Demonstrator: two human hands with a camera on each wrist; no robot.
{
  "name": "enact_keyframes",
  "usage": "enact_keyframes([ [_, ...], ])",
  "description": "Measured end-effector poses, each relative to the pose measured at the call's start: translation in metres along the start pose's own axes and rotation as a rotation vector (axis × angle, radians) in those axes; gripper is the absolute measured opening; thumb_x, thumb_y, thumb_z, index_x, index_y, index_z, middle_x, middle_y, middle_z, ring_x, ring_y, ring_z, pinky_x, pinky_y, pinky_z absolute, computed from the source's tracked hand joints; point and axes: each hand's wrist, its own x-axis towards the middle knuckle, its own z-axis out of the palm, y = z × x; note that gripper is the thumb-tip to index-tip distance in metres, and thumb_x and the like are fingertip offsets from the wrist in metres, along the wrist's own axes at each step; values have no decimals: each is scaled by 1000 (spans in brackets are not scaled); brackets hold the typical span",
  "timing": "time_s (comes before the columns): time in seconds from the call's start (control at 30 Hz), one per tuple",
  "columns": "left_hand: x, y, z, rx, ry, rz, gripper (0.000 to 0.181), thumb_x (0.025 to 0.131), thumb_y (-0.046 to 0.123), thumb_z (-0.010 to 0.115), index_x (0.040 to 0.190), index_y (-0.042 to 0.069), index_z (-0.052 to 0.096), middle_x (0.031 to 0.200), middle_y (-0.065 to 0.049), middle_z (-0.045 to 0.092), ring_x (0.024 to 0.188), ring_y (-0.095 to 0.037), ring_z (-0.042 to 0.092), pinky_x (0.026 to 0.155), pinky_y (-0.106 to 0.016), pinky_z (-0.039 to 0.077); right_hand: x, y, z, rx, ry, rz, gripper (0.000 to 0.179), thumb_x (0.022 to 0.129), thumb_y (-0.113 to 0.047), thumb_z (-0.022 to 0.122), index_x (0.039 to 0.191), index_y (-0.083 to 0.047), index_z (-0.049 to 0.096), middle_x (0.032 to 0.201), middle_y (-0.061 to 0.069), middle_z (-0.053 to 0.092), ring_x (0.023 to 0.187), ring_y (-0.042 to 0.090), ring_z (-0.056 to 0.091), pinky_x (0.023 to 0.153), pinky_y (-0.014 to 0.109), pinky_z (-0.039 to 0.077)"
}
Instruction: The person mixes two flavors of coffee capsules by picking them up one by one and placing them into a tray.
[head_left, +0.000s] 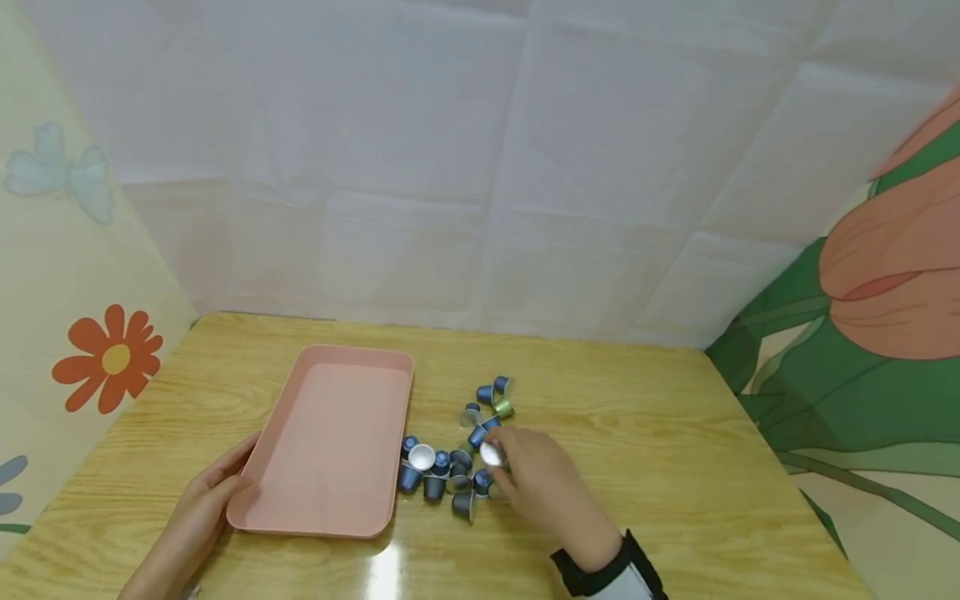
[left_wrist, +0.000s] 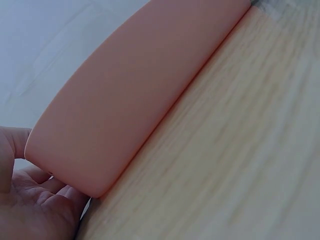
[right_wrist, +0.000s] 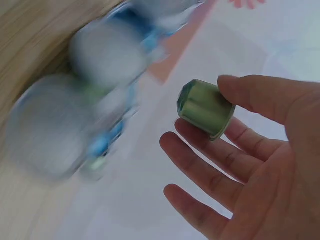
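A pink rectangular tray point(head_left: 330, 450) lies on the table with nothing inside it. My left hand point(head_left: 198, 508) grips its near left corner, the thumb at the rim and the other fingers against the outer wall point(left_wrist: 115, 100). Between the thumb and fingers of my right hand point(head_left: 540, 475) is a green coffee capsule point(right_wrist: 204, 107), pinched above the pile; the remaining fingers are spread. Several blue, dark and grey capsules point(head_left: 433, 487) lie jumbled to the right of the tray. Some show silver lids point(head_left: 422, 457). In the right wrist view the pile is blurred.
The wood-grain table point(head_left: 645, 433) extends to the right of the capsules. Another green capsule point(head_left: 503, 407) lies in the far part of the pile, near blue ones point(head_left: 485, 394). A white sheet point(head_left: 450, 167) hangs behind the table, with printed panels at both sides.
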Motion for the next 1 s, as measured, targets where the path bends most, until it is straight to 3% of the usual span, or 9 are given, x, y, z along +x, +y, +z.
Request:
enact_keyframes([
  [0.17, 0, 0, 0, 4, -4, -4, 54, 95, -1, 42, 147, 10, 33, 120, 34, 55, 107, 13, 50, 80, -9, 50, 10, -30, 3, 14, -33, -90, 39, 81, -28, 69, 116, -12, 62, 110, 2, 70, 102, 17, 62, 89, 39, 54],
  [0.37, 0, 0, -2, -5, -18, -9, 53, 96, 1, 41, 147, 11, 32, 120, 35, 54, 107, 13, 50, 80, -10, 51, 22, -56, 9, 0, -48, -162, 38, 83, -29, 67, 117, -14, 62, 108, -1, 69, 102, 14, 62, 91, 37, 53],
  [0.73, -1, -1, -3, -4, -23, -5, 53, 97, 2, 41, 148, 6, 27, 121, 35, 52, 109, 14, 48, 82, -8, 50, 36, -85, 23, -74, 61, -331, 31, 83, -27, 67, 112, -14, 66, 100, -3, 69, 93, 12, 62, 84, 31, 54],
  [1.0, 0, -1, -2, 21, -2, -13, 55, 97, 4, 43, 148, 2, 24, 120, 37, 51, 109, 18, 45, 82, -5, 48, 38, -98, 36, -118, 88, -402, 35, 75, -23, 74, 109, -17, 68, 99, -5, 68, 94, 10, 60, 83, 28, 55],
])
